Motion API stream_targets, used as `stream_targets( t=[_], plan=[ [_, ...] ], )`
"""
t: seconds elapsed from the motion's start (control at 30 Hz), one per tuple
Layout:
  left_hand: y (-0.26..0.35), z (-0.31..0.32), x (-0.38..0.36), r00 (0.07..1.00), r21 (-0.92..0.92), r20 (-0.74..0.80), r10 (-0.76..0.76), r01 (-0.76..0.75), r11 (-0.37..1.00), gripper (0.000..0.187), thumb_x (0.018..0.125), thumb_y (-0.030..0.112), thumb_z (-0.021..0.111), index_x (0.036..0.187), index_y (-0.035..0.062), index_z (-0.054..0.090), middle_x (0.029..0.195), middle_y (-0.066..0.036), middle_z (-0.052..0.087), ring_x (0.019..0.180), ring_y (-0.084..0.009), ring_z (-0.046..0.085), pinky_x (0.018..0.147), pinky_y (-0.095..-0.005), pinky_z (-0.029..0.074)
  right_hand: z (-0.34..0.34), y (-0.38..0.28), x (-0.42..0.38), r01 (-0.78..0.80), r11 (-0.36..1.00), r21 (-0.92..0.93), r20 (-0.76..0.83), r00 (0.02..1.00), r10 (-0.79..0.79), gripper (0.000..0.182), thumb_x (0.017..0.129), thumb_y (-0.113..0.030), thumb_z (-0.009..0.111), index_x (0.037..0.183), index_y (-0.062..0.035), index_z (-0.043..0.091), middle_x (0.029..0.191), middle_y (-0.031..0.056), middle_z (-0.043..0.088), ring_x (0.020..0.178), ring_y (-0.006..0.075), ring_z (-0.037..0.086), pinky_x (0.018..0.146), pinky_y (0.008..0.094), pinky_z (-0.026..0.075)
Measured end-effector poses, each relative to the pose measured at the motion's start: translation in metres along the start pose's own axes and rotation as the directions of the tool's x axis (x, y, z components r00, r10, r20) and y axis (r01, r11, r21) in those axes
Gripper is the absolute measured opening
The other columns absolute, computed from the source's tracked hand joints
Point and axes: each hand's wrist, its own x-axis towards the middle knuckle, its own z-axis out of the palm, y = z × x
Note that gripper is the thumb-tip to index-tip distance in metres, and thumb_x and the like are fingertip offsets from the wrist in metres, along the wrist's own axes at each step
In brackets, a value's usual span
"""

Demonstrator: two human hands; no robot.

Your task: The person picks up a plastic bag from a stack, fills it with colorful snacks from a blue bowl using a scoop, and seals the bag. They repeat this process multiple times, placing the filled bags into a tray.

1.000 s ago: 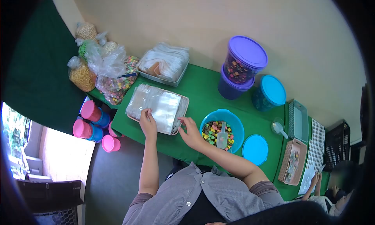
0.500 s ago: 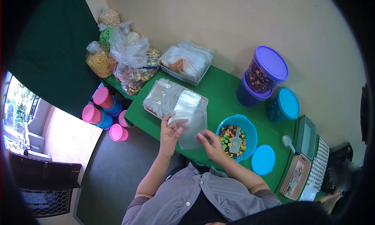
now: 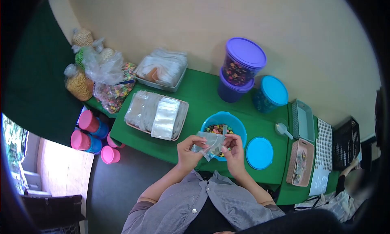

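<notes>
A clear plastic bag (image 3: 211, 144) is stretched between my two hands, over the near-left edge of the blue bowl (image 3: 242, 130). My left hand (image 3: 190, 152) pinches its left side, and my right hand (image 3: 234, 152) grips its right side. Colourful candies (image 3: 215, 129) lie in the bowl, with a scoop (image 3: 224, 130) standing among them. To the left of the bowl, a basket (image 3: 177, 139) holds stacks of clear bags (image 3: 147, 112), with a shiny bag (image 3: 165, 118) on top.
Purple-lidded tubs (image 3: 246, 53), a blue-lidded tub (image 3: 274, 91) and a blue lid (image 3: 260, 153) are on the green table. Bagged snacks (image 3: 79, 87) stand at the far left, a white tray (image 3: 162, 87) at the back. Another person's hand (image 3: 354, 164) shows at the right, near a pink basket (image 3: 291, 169).
The view has shifted right. The bag, earlier hanging long and flat between my hands, is now bunched up nearer the bowl, and both my hands hold it. More of the other person shows.
</notes>
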Motion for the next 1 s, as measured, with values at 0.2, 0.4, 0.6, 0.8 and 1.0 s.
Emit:
stream_targets(
  t=[0.2,0.4,0.6,0.8,1.0],
  plan=[
    [0.023,0.028,0.011,0.892,0.336,0.377,0.248,-0.382,0.861,0.06,0.061,0.0,0.078,0.115,0.0084,0.054,0.109,-0.013,0.059,0.099,-0.0255,0.059,0.101,-0.0431,0.039,-0.02,-0.007,-0.007,-0.09,0.985,-0.147,0.037,0.995,0.097,0.04,0.081,0.0,0.063,0.119,-0.0017,0.049,0.089,0.002,0.055,0.079,0.0095,0.052,0.071,0.0234,0.042],
    [0.008,0.04,0.007,0.801,0.31,0.567,0.19,-0.422,0.852,0.082,0.06,0.015,0.079,0.133,0.0119,0.043,0.128,-0.011,0.053,0.121,-0.0315,0.049,0.11,-0.0525,0.027,-0.037,-0.014,-0.016,0.098,0.836,-0.539,0.109,0.993,-0.045,0.036,0.081,-0.002,0.067,0.114,-0.0017,0.053,0.074,0.0049,0.057,0.065,0.0104,0.055,0.06,0.0253,0.046],
    [-0.008,0.033,0.009,0.897,0.271,0.415,0.151,-0.281,0.921,0.056,0.07,0.01,0.081,0.115,0.0052,0.048,0.1,-0.009,0.064,0.098,-0.0211,0.062,0.093,-0.0391,0.046,-0.045,-0.014,-0.006,-0.094,0.952,-0.291,0.029,0.994,0.107,0.062,0.079,-0.008,0.071,0.133,-0.0047,0.042,0.093,0.0085,0.062,0.083,0.0141,0.058,0.075,0.0277,0.046],
    [0.002,0.03,0.02,0.963,-0.319,0.264,0.046,0.043,0.947,0.046,0.074,0.008,0.081,0.103,0.0058,0.046,0.095,-0.006,0.058,0.094,-0.0141,0.058,0.087,-0.0306,0.048,-0.016,0.0,0.005,0.275,0.878,-0.391,0.4,0.91,-0.107,0.097,0.072,-0.023,0.08,0.147,-0.0054,0.022,0.137,0.0177,0.044,0.126,0.033,0.043,0.103,0.044,0.036],
    [0.001,0.024,0.03,0.979,-0.444,0.162,0.126,-0.042,0.895,0.046,0.077,0.014,0.079,0.104,0.0068,0.042,0.094,-0.007,0.052,0.09,-0.0149,0.056,0.084,-0.0312,0.047,-0.016,0.016,0.026,0.316,0.836,-0.448,0.402,0.907,-0.127,0.069,0.079,-0.021,0.073,0.137,-0.003,0.039,0.126,0.0195,0.05,0.116,0.0339,0.05,0.1,0.0432,0.038]
  ],
)
